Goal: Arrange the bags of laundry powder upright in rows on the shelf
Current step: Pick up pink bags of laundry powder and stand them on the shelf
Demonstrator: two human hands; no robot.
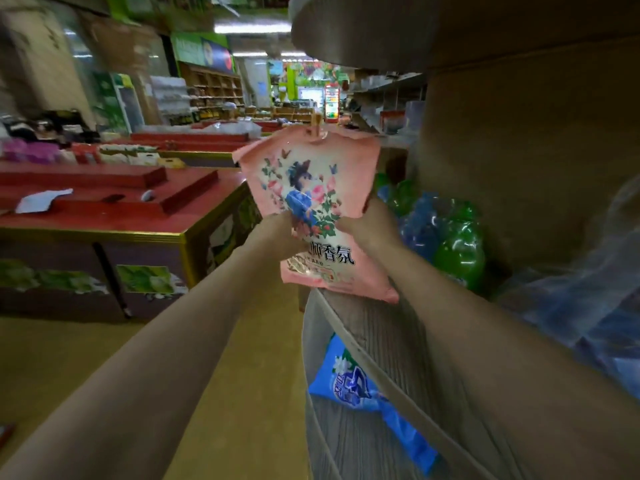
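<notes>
Both forearms reach forward. Left hand (277, 233) and right hand (369, 225) grip pink laundry powder bag (311, 188), fingers curled round its edges, upright above wooden shelf (377, 341). Blue bag (360, 389) lies one shelf lower.

Pink bag (311, 188): upright, lower edge at the shelf (377, 327) front.
Left hand (277, 233): grip on the bag's left side.
Right hand (367, 226): grip on its right side.
Blue bag (360, 382): lying on the lower shelf.
Green and blue bags (443, 233): further back on the shelf.
Red tabletop (114, 206): left, across the aisle.
</notes>
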